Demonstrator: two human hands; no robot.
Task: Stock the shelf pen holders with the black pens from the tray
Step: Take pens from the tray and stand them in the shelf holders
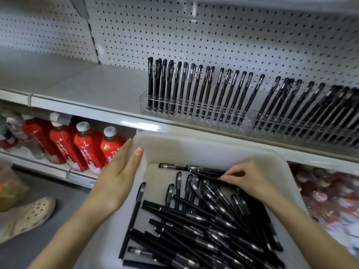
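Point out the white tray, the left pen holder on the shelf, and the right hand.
white tray (194,146): head view, bare far wall.
left pen holder (144,105): head view, clear left end wall.
right hand (250,179): head view, back of the hand; fingertips pinch a black pen (206,174).

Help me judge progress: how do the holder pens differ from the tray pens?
The holder pens stand near upright in neat rows; the tray pens lie flat in a crossed pile. No hand touches the holder pens; the right hand pinches one of the tray pens. Both are black and capped.
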